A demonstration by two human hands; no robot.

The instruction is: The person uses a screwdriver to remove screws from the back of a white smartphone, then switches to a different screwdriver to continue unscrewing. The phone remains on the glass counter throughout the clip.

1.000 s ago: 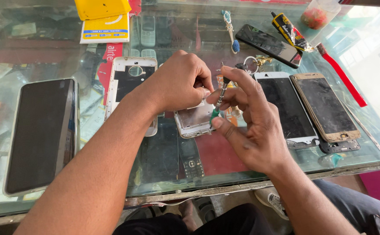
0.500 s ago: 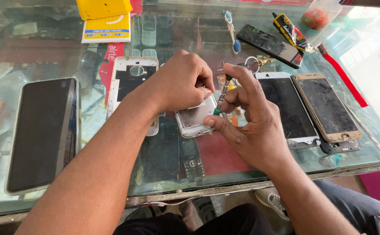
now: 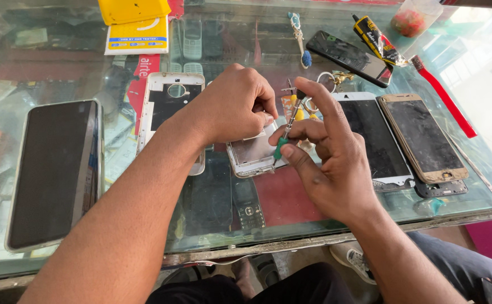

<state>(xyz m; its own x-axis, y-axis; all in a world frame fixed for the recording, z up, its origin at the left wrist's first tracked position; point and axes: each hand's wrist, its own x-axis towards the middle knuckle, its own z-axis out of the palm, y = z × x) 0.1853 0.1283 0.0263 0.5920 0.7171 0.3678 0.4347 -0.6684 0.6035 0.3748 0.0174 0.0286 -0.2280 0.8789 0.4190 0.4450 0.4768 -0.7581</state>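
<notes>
Opened phone (image 3: 251,155) at frame centre, pinned on the glass counter (image 3: 291,219) by our closed left hand (image 3: 232,107).
Our right hand (image 3: 327,163) pinches a screwdriver (image 3: 287,126) over it; two more phones (image 3: 395,138) lie to the right.

Surface: a glass-topped display counter (image 3: 212,225) with a worn front edge.
Light: bright daylight glared across its far right corner.

Shot in bright daylight from the upper right, blowing out that corner. Glared and mirrored across the glass countertop (image 3: 212,225), muddying the goods beneath. Stayed sharp at centre, with soft shadows and slight wide-angle stretching at the edges.
</notes>
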